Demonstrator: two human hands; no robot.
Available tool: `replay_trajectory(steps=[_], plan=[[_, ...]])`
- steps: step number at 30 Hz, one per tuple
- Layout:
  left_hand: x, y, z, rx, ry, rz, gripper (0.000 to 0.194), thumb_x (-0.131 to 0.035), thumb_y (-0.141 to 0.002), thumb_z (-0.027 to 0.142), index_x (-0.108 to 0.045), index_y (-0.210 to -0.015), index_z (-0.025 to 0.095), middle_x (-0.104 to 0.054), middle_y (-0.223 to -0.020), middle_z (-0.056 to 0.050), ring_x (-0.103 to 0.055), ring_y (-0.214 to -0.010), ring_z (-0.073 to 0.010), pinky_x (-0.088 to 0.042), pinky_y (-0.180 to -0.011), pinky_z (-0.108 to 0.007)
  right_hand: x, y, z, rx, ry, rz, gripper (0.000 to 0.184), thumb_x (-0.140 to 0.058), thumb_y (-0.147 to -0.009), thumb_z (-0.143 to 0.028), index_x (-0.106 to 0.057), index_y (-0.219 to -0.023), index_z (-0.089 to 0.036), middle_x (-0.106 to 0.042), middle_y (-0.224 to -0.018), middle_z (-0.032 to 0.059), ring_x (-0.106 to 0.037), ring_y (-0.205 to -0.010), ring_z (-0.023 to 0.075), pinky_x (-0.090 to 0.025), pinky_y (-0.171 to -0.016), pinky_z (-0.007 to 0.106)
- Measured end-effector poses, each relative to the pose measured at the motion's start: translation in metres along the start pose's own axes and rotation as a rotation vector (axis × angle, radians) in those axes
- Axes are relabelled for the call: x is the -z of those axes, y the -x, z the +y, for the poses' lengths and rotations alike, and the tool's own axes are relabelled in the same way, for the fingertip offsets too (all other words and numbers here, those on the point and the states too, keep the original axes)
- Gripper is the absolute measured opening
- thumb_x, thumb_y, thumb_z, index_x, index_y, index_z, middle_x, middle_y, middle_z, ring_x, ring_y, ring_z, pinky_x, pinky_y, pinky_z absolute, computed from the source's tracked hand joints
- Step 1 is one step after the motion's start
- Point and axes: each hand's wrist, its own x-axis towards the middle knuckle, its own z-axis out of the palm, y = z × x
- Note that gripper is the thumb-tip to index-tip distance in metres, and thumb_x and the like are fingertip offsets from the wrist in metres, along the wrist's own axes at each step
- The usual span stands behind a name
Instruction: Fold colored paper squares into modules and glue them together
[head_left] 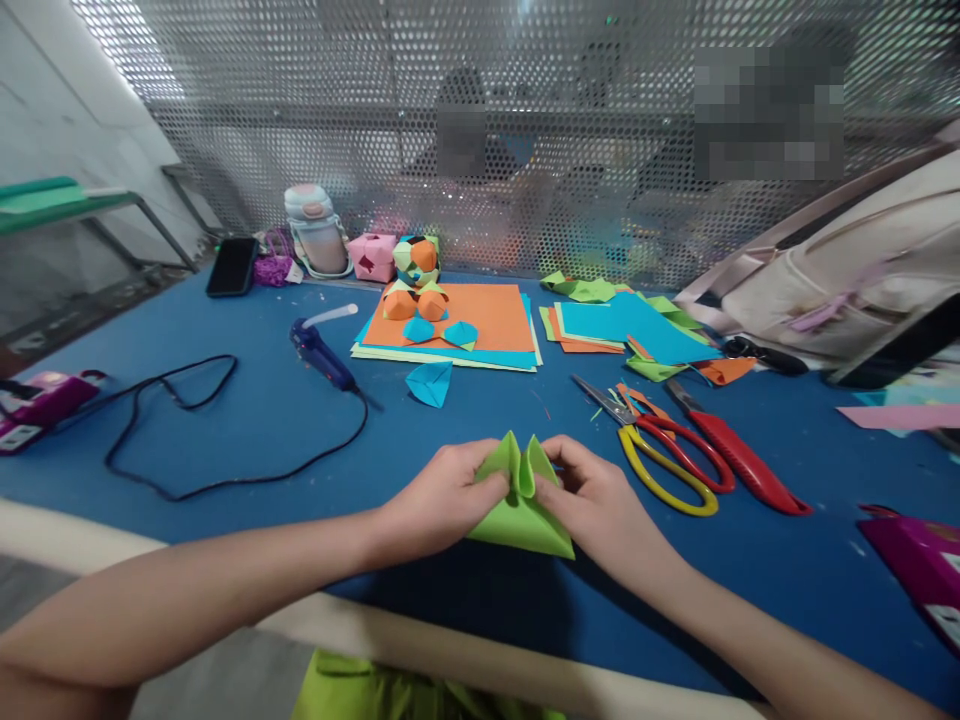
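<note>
Between my two hands is a sheet of green paper (529, 525), partly folded, with two pointed flaps standing up at its top. My left hand (450, 490) pinches its left side, thumb in front and fingers behind. On the other side my right hand (592, 490) grips the right flap with thumb and fingers. The paper is held just above the blue table (300, 540). A small blue folded paper piece (430, 383) lies beyond my hands. Behind it, folded paper pieces and a multicoloured paper ball (417, 260) rest on stacked orange paper (487, 312).
Left of my hands lies a blue glue gun (322, 355) with its black cord (247, 483). To the right are scissors (667, 455), a red utility knife (739, 455) and blue paper sheets (637, 325). A bottle (316, 235), a phone (232, 267) and a backpack (840, 250) stand or lie further back.
</note>
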Motion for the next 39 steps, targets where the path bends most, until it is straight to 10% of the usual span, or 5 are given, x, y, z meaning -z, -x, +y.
replay_trajectory(steps=[23, 39], plan=[[-0.003, 0.000, -0.007, 0.056, 0.010, -0.022, 0.016, -0.041, -0.073, 0.022, -0.054, -0.072, 0.014, -0.048, -0.065, 0.003, -0.043, -0.062, -0.0106, -0.032, -0.053, -0.019, 0.002, -0.006, 0.003, -0.033, -0.065, -0.064, 0.027, -0.055, -0.075, -0.044, -0.053, -0.072, -0.018, -0.042, -0.058, -0.0044, -0.035, -0.054, 0.0100, -0.031, -0.050, 0.022], [-0.006, 0.003, -0.004, -0.020, -0.145, 0.064, 0.014, -0.042, -0.077, 0.019, -0.042, -0.063, 0.016, -0.046, -0.060, 0.005, -0.040, -0.058, -0.0086, -0.026, -0.053, -0.022, -0.002, 0.006, 0.002, 0.315, 0.315, 0.102, 0.019, -0.047, -0.083, -0.028, -0.046, -0.066, -0.019, -0.043, -0.058, -0.0039, -0.040, -0.053, 0.0099, -0.034, -0.051, 0.021]])
